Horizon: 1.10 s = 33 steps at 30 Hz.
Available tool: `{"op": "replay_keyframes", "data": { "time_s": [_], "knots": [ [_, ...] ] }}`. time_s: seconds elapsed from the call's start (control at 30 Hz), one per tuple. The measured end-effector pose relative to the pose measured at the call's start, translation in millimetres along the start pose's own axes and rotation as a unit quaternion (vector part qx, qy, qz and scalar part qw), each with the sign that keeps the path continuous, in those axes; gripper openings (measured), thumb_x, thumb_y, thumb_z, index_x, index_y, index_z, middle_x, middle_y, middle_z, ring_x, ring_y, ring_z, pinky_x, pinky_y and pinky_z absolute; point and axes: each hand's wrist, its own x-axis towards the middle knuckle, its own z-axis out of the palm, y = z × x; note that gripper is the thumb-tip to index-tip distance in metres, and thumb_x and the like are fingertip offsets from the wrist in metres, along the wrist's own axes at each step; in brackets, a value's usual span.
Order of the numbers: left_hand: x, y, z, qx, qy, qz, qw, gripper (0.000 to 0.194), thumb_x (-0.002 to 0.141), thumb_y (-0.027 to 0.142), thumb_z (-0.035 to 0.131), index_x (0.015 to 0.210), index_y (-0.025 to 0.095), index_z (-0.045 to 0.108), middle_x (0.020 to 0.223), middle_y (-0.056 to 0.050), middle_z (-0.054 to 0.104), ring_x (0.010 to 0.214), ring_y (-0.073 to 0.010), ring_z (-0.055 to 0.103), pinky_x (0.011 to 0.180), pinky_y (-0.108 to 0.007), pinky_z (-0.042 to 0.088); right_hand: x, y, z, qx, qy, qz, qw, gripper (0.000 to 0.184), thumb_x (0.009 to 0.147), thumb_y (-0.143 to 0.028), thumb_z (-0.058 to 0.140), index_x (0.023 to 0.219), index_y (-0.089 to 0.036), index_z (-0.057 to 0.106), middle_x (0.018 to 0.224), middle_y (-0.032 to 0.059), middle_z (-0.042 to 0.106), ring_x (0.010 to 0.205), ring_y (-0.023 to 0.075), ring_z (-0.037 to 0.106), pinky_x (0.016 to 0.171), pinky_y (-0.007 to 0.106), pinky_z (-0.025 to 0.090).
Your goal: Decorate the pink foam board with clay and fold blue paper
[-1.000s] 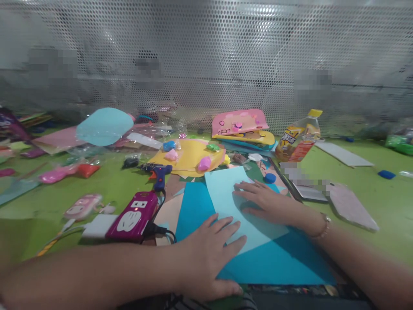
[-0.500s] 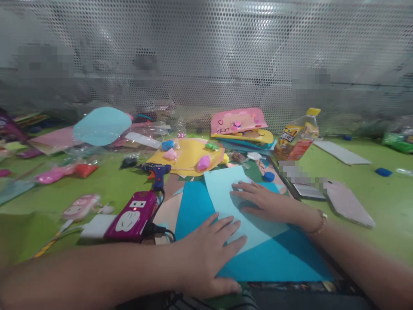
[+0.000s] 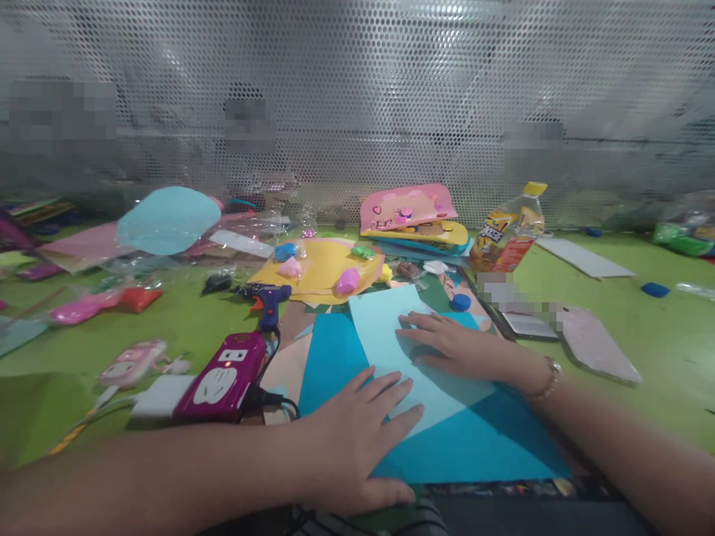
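Note:
A light blue sheet of paper (image 3: 385, 320) lies at a slant on top of a darker blue sheet (image 3: 503, 447). My left hand (image 3: 357, 439) rests flat across the near left part of both sheets, fingers spread and thumb toward the near edge. On the right side of the light sheet, my right hand (image 3: 447, 346) lies flat with its fingers stretched out to the left. Neither hand grips anything. The far corners of the light sheet show, while its lower left part is partly under my left hand.
Left of the sheets are a purple power strip (image 3: 223, 380) with plugs and a blue glue gun (image 3: 271, 301). Beyond lie yellow paper (image 3: 324, 272) with clay lumps and pink cut-outs (image 3: 407, 208). A bottle (image 3: 508, 231), a blue cap (image 3: 461, 301) and a phone (image 3: 597, 346) are to the right.
The view has shifted slightly, so everything sits a little further left. Both hands stay flat on the paper, nearly unmoved.

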Motion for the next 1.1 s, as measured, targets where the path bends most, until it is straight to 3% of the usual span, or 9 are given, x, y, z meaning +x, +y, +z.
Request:
{"op": "replay_keyframes", "data": {
  "time_s": [0.33,0.57,0.77,0.97,1.1],
  "knots": [
    [-2,-1,0.5,-0.032,0.002,0.009,0.999,0.074,0.09,0.063,0.032,0.146,0.015,0.024,0.152,-0.017,0.016,0.141,-0.0316,0.011,0.112,-0.056,0.009,-1,2,1,0.031,0.026,-0.02,0.999,0.05,0.094,-0.036,0.044,0.142,-0.029,0.033,0.148,0.0082,0.034,0.135,0.0269,0.034,0.108,0.052,0.032],
    [-2,1,-3.4,-0.046,-0.007,-0.022,0.999,0.078,0.089,0.066,0.028,0.148,0.017,0.016,0.154,-0.016,0.008,0.141,-0.0316,0.003,0.111,-0.058,0.006,-2,-6,-8,0.05,-0.042,-0.054,0.996,0.068,0.086,-0.051,0.053,0.145,-0.028,0.029,0.151,0.0098,0.027,0.138,0.0321,0.024,0.108,0.057,0.027],
    [0,1,-2.8,-0.029,-0.006,-0.043,0.999,0.081,0.085,0.072,0.025,0.148,0.021,0.018,0.153,-0.014,0.011,0.141,-0.034,0.006,0.109,-0.063,0.003,-1,-10,-14,0.056,-0.07,-0.062,0.994,0.077,0.081,-0.058,0.057,0.145,-0.024,0.03,0.152,0.012,0.023,0.139,0.0353,0.021,0.108,0.06,0.023],
    [-1,1,3.5,-0.024,0.013,-0.06,0.998,0.08,0.085,0.072,0.027,0.148,0.022,0.02,0.153,-0.014,0.015,0.141,-0.0333,0.011,0.109,-0.062,0.005,-2,-15,-18,0.059,-0.075,-0.082,0.992,0.08,0.078,-0.049,0.063,0.145,-0.02,0.03,0.152,0.0131,0.024,0.139,0.035,0.019,0.108,0.057,0.026],
    [0,-1,7.2,-0.017,0.034,-0.065,0.997,0.085,0.083,0.073,0.029,0.147,0.017,0.024,0.152,-0.017,0.017,0.14,-0.0341,0.014,0.11,-0.06,0.008,-2,-26,-20,0.05,-0.063,-0.095,0.992,0.073,0.077,-0.033,0.062,0.142,-0.011,0.036,0.148,0.0167,0.03,0.138,0.0343,0.024,0.108,0.052,0.031]
  ]
}}
